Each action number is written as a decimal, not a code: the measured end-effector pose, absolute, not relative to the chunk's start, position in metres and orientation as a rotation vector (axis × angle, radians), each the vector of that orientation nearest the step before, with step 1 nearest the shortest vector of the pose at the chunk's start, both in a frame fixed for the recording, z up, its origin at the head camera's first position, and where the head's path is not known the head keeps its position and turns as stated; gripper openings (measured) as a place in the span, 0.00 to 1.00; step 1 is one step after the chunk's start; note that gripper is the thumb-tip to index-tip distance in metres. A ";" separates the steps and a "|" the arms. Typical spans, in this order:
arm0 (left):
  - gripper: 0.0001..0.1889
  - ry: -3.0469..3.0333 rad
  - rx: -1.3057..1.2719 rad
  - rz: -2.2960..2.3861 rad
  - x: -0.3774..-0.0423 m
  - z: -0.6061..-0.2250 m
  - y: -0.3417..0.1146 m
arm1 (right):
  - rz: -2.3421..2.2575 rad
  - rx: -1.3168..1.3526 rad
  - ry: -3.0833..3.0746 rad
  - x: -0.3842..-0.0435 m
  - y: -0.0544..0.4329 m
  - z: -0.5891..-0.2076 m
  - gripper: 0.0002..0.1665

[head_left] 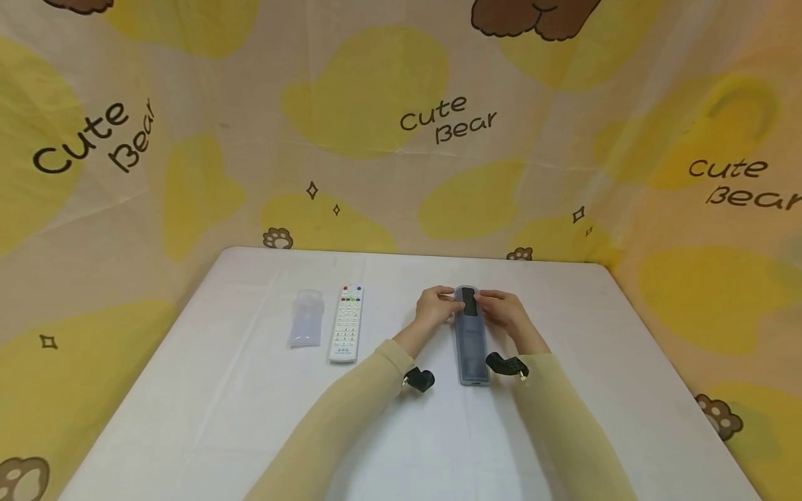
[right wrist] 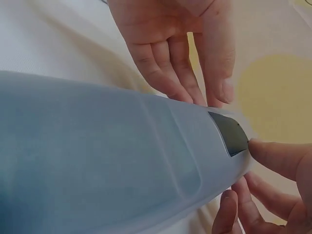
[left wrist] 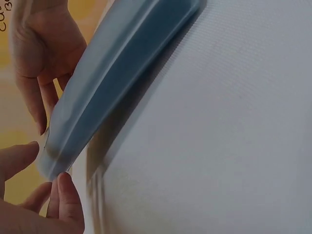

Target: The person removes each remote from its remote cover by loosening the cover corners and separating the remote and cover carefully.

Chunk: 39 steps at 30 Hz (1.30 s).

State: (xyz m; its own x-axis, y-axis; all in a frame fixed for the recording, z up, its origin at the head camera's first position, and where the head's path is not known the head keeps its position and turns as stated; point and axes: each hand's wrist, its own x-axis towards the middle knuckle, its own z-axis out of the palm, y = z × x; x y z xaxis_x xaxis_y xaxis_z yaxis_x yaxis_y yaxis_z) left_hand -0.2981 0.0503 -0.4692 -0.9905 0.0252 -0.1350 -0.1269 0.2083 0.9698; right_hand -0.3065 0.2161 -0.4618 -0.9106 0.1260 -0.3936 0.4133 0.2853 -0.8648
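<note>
A long remote control in a translucent blue-grey cover [head_left: 472, 348] lies lengthwise on the table, a dark panel [head_left: 469, 301] near its far end. My left hand [head_left: 435, 306] holds the far end from the left, thumb over the edge beside the panel. From the right, my right hand [head_left: 504, 309] grips the same end. In the right wrist view, the right thumb [right wrist: 275, 155] touches the panel's rim while the fingers lie along the side. The left wrist view shows the cover's long flank [left wrist: 112, 73] between both hands; its underside is hidden.
Left of the hands, a white remote control [head_left: 347, 323] with many buttons lies face up. Beside it is a small clear plastic sleeve [head_left: 306, 319]. The white table [head_left: 250, 417] has rounded far corners and meets a printed cloth backdrop [head_left: 376, 90].
</note>
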 end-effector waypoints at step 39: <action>0.12 2.625 0.181 1.975 -0.294 -0.440 0.053 | -1.576 -0.002 3.006 -0.282 0.219 -0.427 0.15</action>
